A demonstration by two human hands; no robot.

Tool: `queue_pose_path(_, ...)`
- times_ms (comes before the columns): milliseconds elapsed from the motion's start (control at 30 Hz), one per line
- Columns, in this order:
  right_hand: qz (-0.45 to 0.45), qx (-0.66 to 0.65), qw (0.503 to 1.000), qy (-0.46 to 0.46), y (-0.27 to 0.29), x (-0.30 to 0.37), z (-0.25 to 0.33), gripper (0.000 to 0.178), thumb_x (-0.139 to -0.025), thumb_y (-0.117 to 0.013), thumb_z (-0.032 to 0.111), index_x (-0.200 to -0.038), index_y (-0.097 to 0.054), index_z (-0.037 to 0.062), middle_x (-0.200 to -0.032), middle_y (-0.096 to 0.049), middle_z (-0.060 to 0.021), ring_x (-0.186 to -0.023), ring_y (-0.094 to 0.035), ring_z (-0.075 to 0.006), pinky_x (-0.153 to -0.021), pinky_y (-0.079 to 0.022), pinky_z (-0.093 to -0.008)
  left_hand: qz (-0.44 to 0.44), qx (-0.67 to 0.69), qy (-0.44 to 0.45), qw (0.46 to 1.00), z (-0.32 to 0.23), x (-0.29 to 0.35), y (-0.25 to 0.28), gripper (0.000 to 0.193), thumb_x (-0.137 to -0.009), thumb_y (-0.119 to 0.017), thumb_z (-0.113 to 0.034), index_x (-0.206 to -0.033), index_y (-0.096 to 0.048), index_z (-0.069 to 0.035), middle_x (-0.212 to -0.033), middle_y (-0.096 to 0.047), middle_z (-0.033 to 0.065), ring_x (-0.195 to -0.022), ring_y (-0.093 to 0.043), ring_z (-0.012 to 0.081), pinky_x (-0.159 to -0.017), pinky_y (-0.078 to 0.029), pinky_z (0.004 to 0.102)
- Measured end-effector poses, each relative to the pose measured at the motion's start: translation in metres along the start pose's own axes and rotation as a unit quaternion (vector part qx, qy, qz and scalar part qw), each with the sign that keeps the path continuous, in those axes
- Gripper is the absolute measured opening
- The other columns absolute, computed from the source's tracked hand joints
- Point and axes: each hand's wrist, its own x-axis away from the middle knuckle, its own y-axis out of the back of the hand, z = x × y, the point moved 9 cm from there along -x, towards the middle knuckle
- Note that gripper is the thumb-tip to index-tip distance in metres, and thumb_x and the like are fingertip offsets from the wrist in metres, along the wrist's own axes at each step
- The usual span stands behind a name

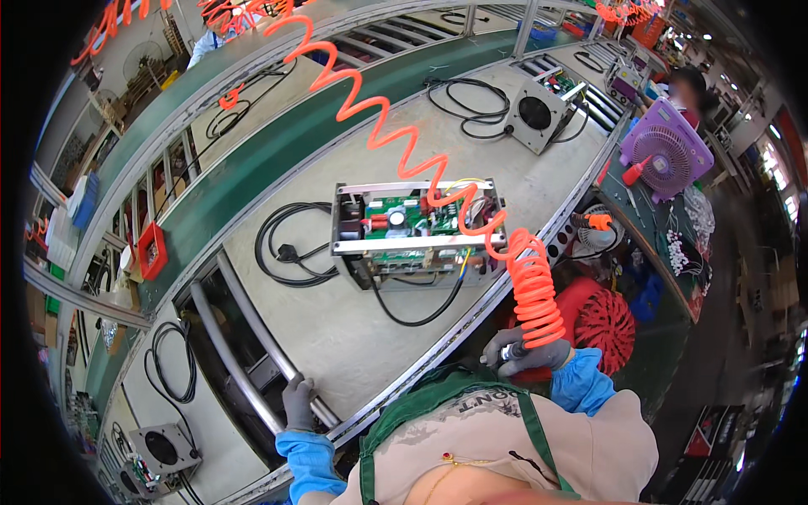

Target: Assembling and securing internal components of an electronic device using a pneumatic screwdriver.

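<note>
My right hand (539,355), in a grey glove and blue sleeve, is closed around an air tool (512,350) at the end of an orange coiled hose (539,307). The tool's working end is partly hidden. My left hand (299,404), gloved the same way, rests with fingers stretched out at the edge of a pale grey board (353,337), beside a metal roller (257,316). On that board stands an opened metal device (417,231) with a green circuit board inside. Its black power cable (282,252) lies coiled to the left, with the plug showing.
A second device with a round fan (533,115) sits farther along the line, another (164,446) at lower left. A purple fan (665,151) stands on the right-hand bench, near a person. A red parts bin (151,251) is at left. The hose hangs across the device.
</note>
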Motion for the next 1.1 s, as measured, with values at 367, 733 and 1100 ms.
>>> queue_pose_path(367,-0.194,0.089,0.971,-0.112,0.105,0.015,-0.080,0.024,-0.075,-0.072,0.017,-0.094,-0.061,0.0076,-0.084,-0.060,-0.0022,-0.079,-0.057,-0.0125,-0.070,-0.048,-0.0274,0.173,-0.013,-0.038,0.984,-0.083,-0.006,-0.204,0.023,-0.079,-0.059,-0.018,-0.090,-0.064,0.001,-0.079,-0.059,0.0017,-0.071,-0.053,0.0129,-0.062,-0.043,0.0263)
queue_pose_path(733,-0.313,-0.052,0.932,-0.172,0.177,0.015,-0.139,0.022,-0.076,-0.072,0.012,-0.092,-0.058,0.0057,-0.077,-0.054,0.0001,-0.068,-0.054,-0.0097,-0.058,-0.045,-0.0259,0.282,0.018,-0.042,0.958,-0.103,-0.042,-0.380,0.029,-0.085,-0.061,-0.025,-0.102,-0.063,-0.002,-0.084,-0.061,0.0042,-0.073,-0.054,0.0126,-0.063,-0.043,0.0264)
queue_pose_path(1100,-0.248,0.333,0.902,-0.120,0.243,0.034,-0.180,0.022,-0.081,-0.067,0.025,-0.083,-0.057,0.0052,-0.073,-0.053,-0.0015,-0.064,-0.050,-0.0146,-0.063,-0.044,-0.0325,0.011,0.231,-0.058,0.971,-0.048,-0.065,-0.182,0.016,-0.087,-0.058,-0.020,-0.093,-0.063,-0.006,-0.080,-0.062,0.0066,-0.073,-0.061,0.0182,-0.065,-0.050,0.0343)
